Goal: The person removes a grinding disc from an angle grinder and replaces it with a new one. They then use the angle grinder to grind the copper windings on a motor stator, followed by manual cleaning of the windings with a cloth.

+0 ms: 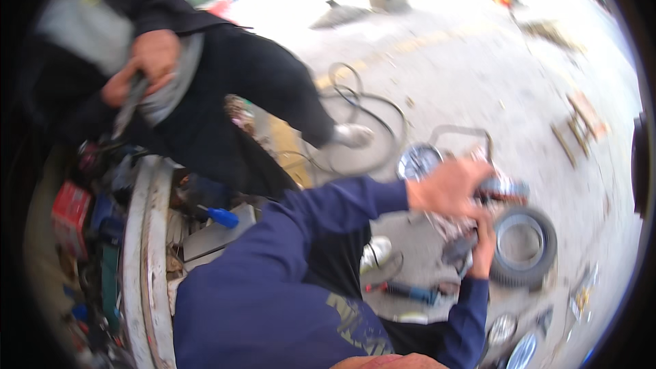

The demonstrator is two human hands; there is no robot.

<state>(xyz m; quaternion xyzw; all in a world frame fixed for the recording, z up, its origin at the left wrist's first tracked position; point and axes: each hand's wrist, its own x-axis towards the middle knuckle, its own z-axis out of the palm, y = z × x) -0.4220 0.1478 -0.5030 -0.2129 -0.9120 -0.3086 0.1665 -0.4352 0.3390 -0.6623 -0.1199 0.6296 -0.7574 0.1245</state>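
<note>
In the head view, my left hand (pixel 447 188) reaches across to the right and curls over a blurred metal part. Beside its fingertips lies a round metal piece with a reddish rim (pixel 503 190). My right hand (pixel 484 249) is just below, its fingers close to my left hand and wrapped by a dark grey part (pixel 459 249). Blur hides exactly what either hand grips. A small tyre on a rim (pixel 502 247) lies right next to my right hand. Past my left wrist is a round, spoked, shiny disc (pixel 419 162).
A blue power tool (pixel 410 292) lies on the ground near my foot. Another person (pixel 157 61) at the left holds a metal tool. A black hose (pixel 355 99) coils ahead. A small wooden stool (pixel 579 126) stands right; a white-edged bench and red box (pixel 70 210) are left.
</note>
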